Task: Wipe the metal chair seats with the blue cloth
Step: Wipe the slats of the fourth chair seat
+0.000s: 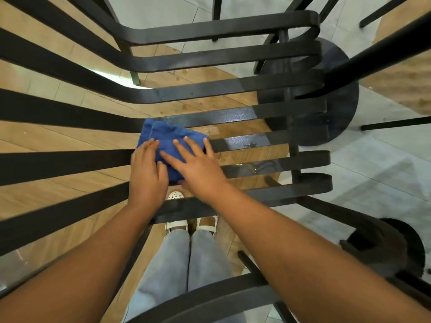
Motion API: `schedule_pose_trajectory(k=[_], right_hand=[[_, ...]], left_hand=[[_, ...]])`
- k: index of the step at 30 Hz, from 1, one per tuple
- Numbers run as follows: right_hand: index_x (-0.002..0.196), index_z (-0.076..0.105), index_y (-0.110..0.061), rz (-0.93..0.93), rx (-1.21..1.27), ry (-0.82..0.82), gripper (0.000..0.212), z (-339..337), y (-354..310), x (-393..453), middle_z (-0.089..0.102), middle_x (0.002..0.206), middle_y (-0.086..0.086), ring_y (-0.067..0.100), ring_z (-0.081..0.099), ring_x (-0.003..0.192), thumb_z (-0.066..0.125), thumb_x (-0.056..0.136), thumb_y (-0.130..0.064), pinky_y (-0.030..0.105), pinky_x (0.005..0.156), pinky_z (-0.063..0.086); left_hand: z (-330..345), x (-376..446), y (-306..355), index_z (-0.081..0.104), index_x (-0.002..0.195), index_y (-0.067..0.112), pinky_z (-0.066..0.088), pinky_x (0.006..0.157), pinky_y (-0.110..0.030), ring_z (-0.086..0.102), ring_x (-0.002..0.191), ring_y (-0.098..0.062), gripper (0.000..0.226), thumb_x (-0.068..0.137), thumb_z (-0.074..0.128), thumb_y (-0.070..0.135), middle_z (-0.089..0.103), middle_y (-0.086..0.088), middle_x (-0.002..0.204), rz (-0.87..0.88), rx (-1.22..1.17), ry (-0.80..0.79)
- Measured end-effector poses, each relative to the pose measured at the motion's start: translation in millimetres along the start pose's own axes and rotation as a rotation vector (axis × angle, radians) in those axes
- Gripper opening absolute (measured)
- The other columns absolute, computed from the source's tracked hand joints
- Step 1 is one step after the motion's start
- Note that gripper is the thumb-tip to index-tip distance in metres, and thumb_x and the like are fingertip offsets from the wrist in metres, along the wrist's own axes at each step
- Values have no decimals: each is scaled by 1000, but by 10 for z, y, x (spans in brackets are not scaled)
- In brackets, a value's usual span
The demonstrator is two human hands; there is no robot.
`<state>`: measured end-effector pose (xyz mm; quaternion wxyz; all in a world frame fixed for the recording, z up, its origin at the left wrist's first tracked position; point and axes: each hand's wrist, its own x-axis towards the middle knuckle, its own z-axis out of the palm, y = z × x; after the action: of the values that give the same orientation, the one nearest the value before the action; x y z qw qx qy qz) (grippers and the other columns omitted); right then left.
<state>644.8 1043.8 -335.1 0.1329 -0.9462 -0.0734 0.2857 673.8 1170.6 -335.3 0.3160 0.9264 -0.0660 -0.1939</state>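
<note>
Fingers: I see both sets straight and spread, flat on the folded blue cloth [171,145], pressing rather than gripping.
Left hand [145,170]: beside the right hand [198,167], sharing the push.
Cloth: under my fingertips, bridging black metal seat slats [268,142].
Beyond: wet sheen right of the fingers.

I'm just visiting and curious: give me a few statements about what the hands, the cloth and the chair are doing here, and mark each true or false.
1. Both hands press on the blue cloth. True: the left hand and right hand lie flat on it.
2. The cloth lies on the floor. False: it rests on the slatted metal chair seat.
3. The slats right of the cloth look wet. True.
4. The cloth is red. False: it is blue.
5. The person is barefoot. False: white sandals show below the seat.
</note>
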Motion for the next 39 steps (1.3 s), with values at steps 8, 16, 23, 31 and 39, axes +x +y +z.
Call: schedule_pose_trajectory(k=[8,16,23,31,39], right_hand=[[127,59,-21,1,246,125,43,-164,131,-142,51,137,11,33,43,123,55,84,-29,48,93,43],[148,-15,-29,79,-45,-135,75,155,-216,47,-33,152,5,45,-31,134,30,95,-57,56,111,-14],[144,-23,-36,227,-100,-116,82,255,105,-160,-37,150,1,34,-33,136,36,92,-61,58,107,-18],[143,-24,-38,386,18,-125,91,165,837,-679,-35,151,0,31,-32,138,43,86,-64,55,110,-14],[142,-30,-28,609,47,-140,100,122,944,-734,-38,148,13,38,-32,136,39,84,-71,60,107,-15]], left_hand=[[-65,76,-26,44,134,1,30,107,-29,41,127,-25,41,93,40,0,46,-15,137,35,-12,20],[75,8,-71,41,136,0,27,111,-39,38,130,-28,42,97,38,14,45,-18,138,74,26,-63],[315,30,30,31,143,4,19,115,-48,29,137,-27,48,98,36,21,36,-14,147,138,72,-149],[659,103,328,7,148,41,-9,107,-62,-10,142,-36,62,91,18,62,4,-6,157,88,450,-302],[780,94,445,3,149,37,-8,104,-68,-10,143,-32,55,99,25,45,3,-6,156,172,532,-296]])
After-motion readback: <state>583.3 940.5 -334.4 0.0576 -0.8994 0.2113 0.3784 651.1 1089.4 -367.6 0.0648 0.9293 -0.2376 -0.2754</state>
